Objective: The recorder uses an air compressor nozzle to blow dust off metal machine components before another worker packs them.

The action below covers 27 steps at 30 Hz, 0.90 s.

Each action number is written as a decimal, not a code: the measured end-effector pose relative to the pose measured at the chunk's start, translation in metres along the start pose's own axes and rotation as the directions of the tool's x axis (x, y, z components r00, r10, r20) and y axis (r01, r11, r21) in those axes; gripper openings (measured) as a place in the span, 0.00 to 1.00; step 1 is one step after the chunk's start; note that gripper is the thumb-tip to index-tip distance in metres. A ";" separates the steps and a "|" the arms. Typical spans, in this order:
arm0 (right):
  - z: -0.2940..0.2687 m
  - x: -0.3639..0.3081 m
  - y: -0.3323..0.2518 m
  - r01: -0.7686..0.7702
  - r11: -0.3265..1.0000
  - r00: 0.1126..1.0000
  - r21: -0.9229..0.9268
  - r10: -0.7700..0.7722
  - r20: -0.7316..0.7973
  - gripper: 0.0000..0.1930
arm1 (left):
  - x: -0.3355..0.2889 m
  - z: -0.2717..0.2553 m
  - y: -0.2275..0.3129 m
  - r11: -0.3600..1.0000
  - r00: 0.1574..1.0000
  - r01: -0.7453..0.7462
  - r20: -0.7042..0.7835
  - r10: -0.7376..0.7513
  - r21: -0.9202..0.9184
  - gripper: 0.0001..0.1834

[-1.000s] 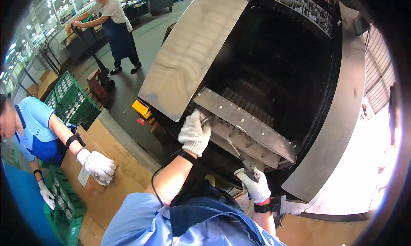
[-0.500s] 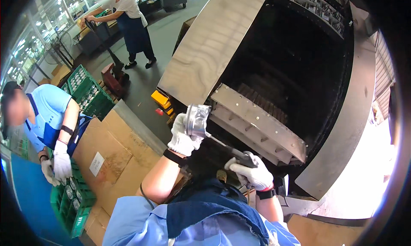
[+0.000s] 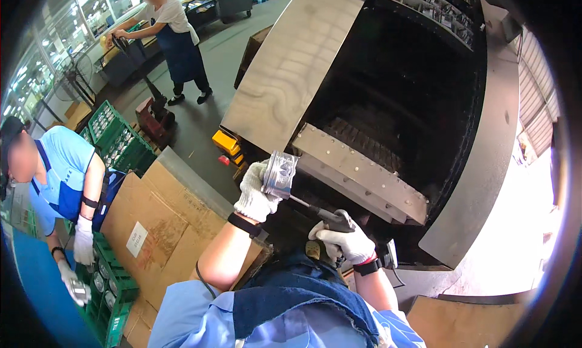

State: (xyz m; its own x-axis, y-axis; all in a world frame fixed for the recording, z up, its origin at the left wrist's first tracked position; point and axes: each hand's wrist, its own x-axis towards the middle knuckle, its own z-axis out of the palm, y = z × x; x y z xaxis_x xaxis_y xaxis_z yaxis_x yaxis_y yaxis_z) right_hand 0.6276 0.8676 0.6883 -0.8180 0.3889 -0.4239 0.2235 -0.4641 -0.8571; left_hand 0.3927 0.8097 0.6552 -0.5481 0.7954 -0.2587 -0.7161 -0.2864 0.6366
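In my white-gloved left hand (image 3: 254, 192) is a shiny metal engine piston (image 3: 280, 173), gripped at its side with the fingers partly behind it. My right hand (image 3: 353, 242), also gloved, is closed round the handle of a dark air blow gun (image 3: 334, 219). From the gun a thin metal nozzle (image 3: 301, 201) reaches toward the lower edge of the piston. Whether its tip touches the metal or stops just short, I cannot tell.
Ahead stands a large machine with a steel side panel (image 3: 291, 69) and a riveted ledge (image 3: 364, 172). Cardboard (image 3: 160, 218) lies at my left. Beyond it a co-worker (image 3: 66, 166) bends over a green crate (image 3: 118, 275). Another person (image 3: 173, 36) holds a pallet truck (image 3: 154, 118).
The piston has turned a little in my left hand, and the blow gun has shifted slightly left and down. The co-worker at the left has lifted a metal part out of the crate.
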 end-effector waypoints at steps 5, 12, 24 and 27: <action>0.013 -0.007 -0.018 -0.008 0.998 0.997 -0.061 0.003 -0.080 0.11 | 0.013 0.014 0.012 0.976 0.985 0.173 0.039 -0.169 -0.135 0.13; 0.000 -0.018 -0.006 -0.018 0.997 0.998 -0.080 0.013 -0.062 0.13 | 0.006 -0.019 0.008 0.966 0.960 0.254 0.137 -0.246 -0.043 0.15; 0.033 0.016 -0.027 -0.082 0.936 0.987 -0.344 0.028 -0.157 0.11 | -0.059 -0.082 0.052 0.948 0.951 -0.232 -0.155 0.268 0.216 0.17; 0.044 0.030 -0.038 -0.191 0.865 0.870 -0.464 0.368 0.328 0.11 | -0.070 -0.156 0.054 0.693 0.824 -0.082 -0.342 0.452 0.717 0.15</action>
State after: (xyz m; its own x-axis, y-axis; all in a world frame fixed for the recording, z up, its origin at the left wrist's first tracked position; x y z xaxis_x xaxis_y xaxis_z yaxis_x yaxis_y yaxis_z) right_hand 0.5713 0.8619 0.7211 -0.8032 -0.0933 -0.5883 0.5956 -0.1064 -0.7962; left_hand 0.3251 0.6552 0.5938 -0.9232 0.3427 -0.1740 -0.1411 0.1188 0.9828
